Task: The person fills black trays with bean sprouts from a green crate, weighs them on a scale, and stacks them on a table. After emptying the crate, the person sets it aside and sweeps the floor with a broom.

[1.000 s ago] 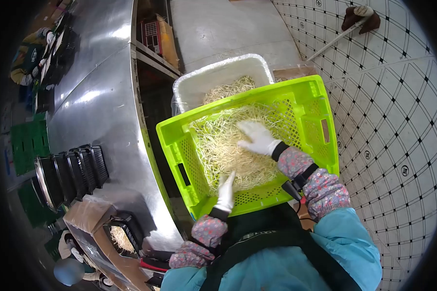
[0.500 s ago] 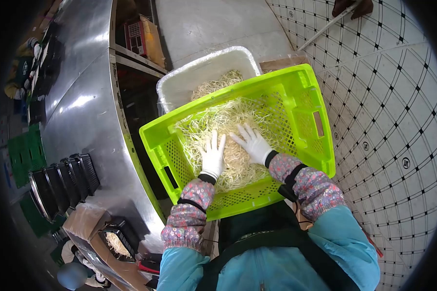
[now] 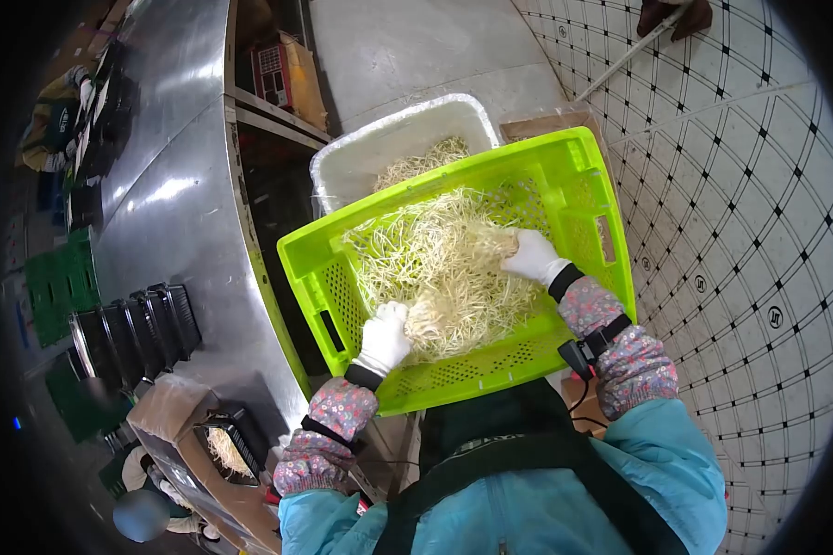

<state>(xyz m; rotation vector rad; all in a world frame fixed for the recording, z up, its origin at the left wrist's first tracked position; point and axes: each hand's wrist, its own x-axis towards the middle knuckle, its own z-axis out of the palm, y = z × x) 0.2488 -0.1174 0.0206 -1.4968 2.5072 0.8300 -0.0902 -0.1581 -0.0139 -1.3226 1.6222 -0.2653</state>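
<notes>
Pale bean sprouts (image 3: 435, 236) lie in a loose heap inside a lime-green perforated crate (image 3: 578, 176). My left hand (image 3: 385, 335), in a white glove, is closed on a bunch of sprouts at the heap's near left side. On the right side, my right hand (image 3: 534, 257), gloved too, grips another bunch at the heap's edge. Both sets of fingers are curled, and the fingertips are partly hidden. Behind the crate, and partly covered by it, stands a white tub (image 3: 352, 171) with more sprouts in it.
To the left runs a metal table (image 3: 180, 185) with stacked black trays (image 3: 139, 333) on it. A cardboard box (image 3: 171, 416) holds a black tray of sprouts (image 3: 227, 453). Co-workers are at the far left. Patterned floor (image 3: 713, 185) lies to the right.
Both hands were flat with fingers spread on the sprouts. They have moved apart, the left one nearer my body, and closed on bunches of sprouts. The view has shifted slightly.
</notes>
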